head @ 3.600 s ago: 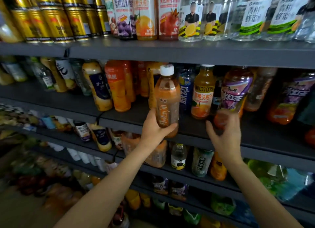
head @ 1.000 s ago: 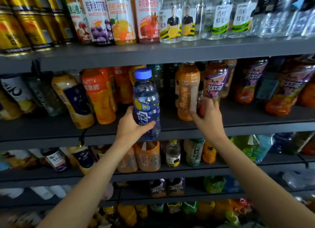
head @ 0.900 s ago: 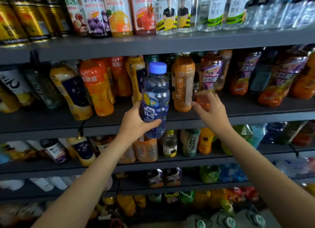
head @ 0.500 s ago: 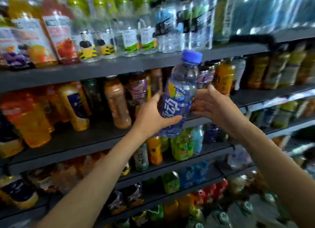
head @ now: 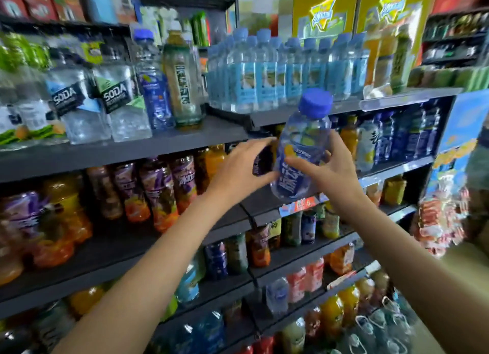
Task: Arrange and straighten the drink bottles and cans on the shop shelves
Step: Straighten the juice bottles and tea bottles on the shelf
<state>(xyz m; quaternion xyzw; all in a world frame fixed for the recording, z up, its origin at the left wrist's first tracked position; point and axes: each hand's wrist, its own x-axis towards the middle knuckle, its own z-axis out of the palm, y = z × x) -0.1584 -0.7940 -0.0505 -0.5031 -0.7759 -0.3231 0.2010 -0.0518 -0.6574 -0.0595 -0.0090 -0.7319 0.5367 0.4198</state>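
- While the blue-capped bottle (head: 301, 152) hangs in the air in front of the shelves, tilted with its cap up and to the right, the step in hand looks like carrying a stray drink to where it belongs; it rests on no shelf yet.
- Far left, the soda bottles (head: 100, 102) stand on the upper shelf (head: 127, 147) with a tall tea bottle (head: 182, 78) at their right end; below them purple-labelled tea bottles (head: 158, 192) lean in a loose row and still look in need of straightening.
- Left of centre, the left hand (head: 238, 168) is spread, fingers straight and reaching towards the bottle's left side; whether the fingertips touch it I cannot tell, and it grips nothing.
- Centre, the right hand (head: 330, 171) curls round the lower body of the bottle from the right, thumb across the front label; it alone seems to bear the weight.
- Above and behind, packed water bottles (head: 277, 70) fill the upper right shelf.
- Right, dark blue bottles (head: 397, 139) of similar look stand in a row just behind the hand; this is likely the target, so the next move calls for righting the bottle and sliding it into a gap there, label forward.
- In the way: the shelf edge above that row leaves little headroom, and neighbouring bottles could be knocked; further right a hanging snack rack (head: 442, 221) crowds the end of the bay.
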